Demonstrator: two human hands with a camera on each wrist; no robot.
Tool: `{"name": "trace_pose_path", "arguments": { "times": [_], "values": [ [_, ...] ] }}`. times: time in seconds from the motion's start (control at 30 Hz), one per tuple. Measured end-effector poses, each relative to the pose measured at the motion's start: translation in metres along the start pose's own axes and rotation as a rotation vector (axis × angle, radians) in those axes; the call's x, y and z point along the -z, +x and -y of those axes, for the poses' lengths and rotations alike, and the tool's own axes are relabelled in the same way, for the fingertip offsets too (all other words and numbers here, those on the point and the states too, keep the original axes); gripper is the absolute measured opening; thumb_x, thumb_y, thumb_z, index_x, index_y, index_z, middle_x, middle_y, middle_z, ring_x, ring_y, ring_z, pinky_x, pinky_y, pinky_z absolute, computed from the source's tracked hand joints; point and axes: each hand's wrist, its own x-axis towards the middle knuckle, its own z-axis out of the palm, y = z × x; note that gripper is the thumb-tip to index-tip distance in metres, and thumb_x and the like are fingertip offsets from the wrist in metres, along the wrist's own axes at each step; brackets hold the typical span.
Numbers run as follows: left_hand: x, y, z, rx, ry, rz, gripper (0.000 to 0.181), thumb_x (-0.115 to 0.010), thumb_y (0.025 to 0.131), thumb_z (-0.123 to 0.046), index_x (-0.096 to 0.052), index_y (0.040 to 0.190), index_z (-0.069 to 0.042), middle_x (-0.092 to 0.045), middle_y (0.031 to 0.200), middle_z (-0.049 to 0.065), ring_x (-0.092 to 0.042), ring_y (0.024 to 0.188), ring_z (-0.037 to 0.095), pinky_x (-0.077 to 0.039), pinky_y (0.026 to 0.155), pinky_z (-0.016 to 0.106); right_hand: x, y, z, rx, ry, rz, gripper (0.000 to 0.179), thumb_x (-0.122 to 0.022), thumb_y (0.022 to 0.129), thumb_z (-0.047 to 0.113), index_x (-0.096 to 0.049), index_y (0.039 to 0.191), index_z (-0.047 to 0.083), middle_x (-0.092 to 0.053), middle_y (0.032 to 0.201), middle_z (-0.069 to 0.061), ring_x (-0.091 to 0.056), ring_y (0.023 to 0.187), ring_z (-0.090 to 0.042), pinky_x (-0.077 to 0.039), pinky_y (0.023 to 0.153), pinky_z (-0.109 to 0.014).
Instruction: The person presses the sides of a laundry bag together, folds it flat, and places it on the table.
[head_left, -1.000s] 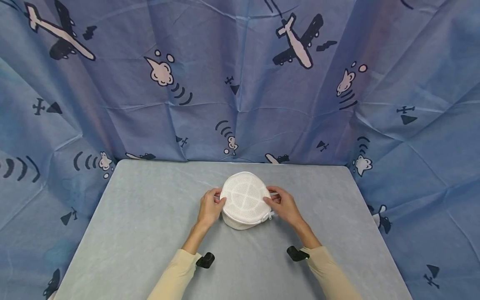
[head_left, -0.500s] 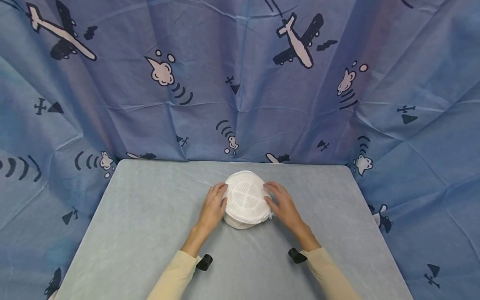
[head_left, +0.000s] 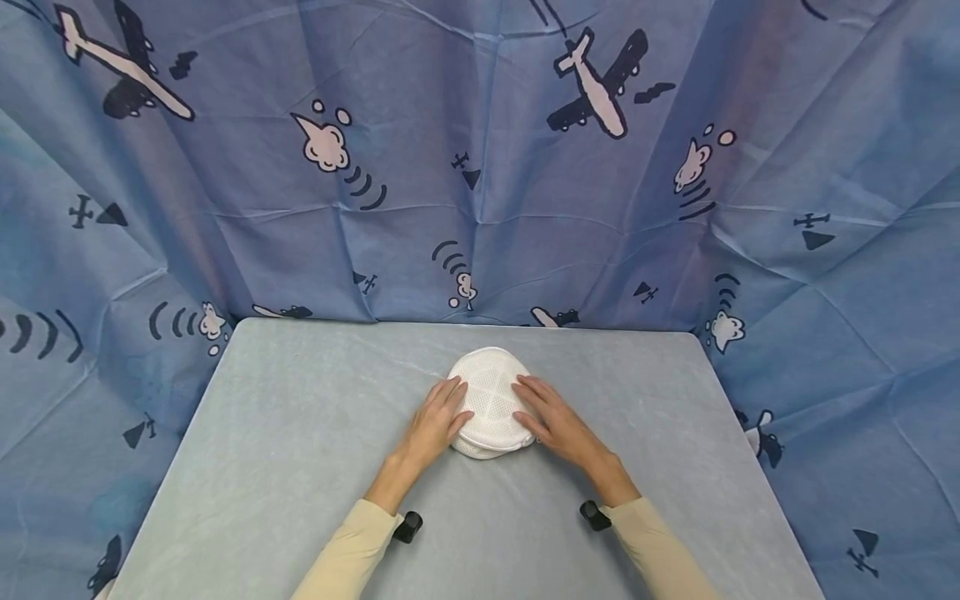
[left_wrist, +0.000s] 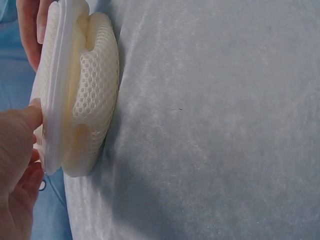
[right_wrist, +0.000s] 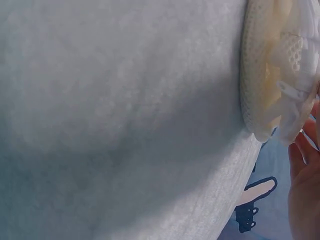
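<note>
A round white mesh laundry bag (head_left: 491,400) sits on the table, its flat lid facing up. My left hand (head_left: 435,423) rests on the left part of the lid, fingers extended and thumb near the front rim. On the opposite side my right hand (head_left: 561,423) lies over the lid's right edge in the same way. The left wrist view shows the bag's side wall (left_wrist: 95,90) squashed and creased under the lid. A white zipper pull (right_wrist: 291,91) hangs at the rim in the right wrist view.
The bag is on a grey cloth-covered table (head_left: 300,467), toward its far edge. Behind and around it hangs a blue curtain (head_left: 420,150) printed with planes. Black wrist cameras, such as the left one (head_left: 408,527), sit at both cuffs.
Both hands have shifted from the bag's sides up onto its lid and inward, their fingers straightening from a pinch at the rim. The bag now looks flatter.
</note>
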Motion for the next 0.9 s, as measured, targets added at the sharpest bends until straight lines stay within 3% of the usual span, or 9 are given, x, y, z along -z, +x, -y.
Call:
{"name": "trace_pose_path", "arguments": {
  "times": [0.57,0.9],
  "values": [
    [-0.012,-0.006,0.005,0.008,0.018,0.025,0.047,-0.071,0.096,-0.013,-0.058,0.134,0.013,-0.056,0.138,0.031,-0.052,0.129,0.046,-0.047,0.106,0.052,-0.017,-0.005,-0.007,0.013,-0.036,-0.019,0.052,-0.068,0.101,0.018,-0.053,0.147,0.000,-0.048,0.151,-0.022,-0.043,0.142,-0.038,-0.037,0.115,-0.054],
    [-0.014,-0.007,0.004,0.056,-0.005,0.057,0.048,-0.067,0.099,-0.014,-0.055,0.137,0.013,-0.053,0.143,0.030,-0.049,0.133,0.046,-0.044,0.109,0.052,-0.022,-0.006,-0.008,0.009,-0.019,-0.016,0.051,-0.065,0.102,0.017,-0.052,0.147,-0.001,-0.046,0.153,-0.023,-0.039,0.144,-0.039,-0.034,0.116,-0.055]
  ]
}}
